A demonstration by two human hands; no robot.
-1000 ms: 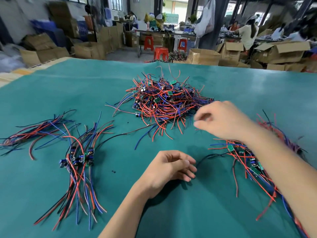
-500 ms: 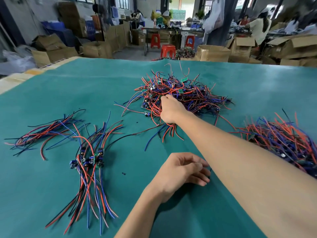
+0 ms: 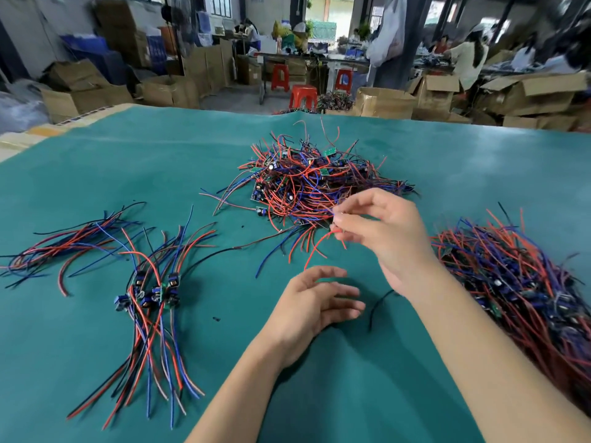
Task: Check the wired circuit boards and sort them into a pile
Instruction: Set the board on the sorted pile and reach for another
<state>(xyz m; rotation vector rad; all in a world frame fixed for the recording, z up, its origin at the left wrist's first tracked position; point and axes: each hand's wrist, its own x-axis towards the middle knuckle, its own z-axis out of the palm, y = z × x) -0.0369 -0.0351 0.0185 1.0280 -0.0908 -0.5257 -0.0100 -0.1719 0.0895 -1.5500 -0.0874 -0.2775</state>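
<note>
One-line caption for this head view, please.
Right hand pinches red wires at the central tangled pile; left hand hovers open.

The counter (image 3: 134, 161) is covered in plain teal cloth. The heap of wires (image 3: 313, 183) at the frame's centre is mostly red and blue with some black, dotted with small green boards. The bundle (image 3: 150, 302) at lower left mixes red, blue and black strands, as does the pile (image 3: 524, 282) at right. Red stools (image 3: 302, 95) and brown cardboard boxes (image 3: 383, 102) fill the top of the frame
</note>
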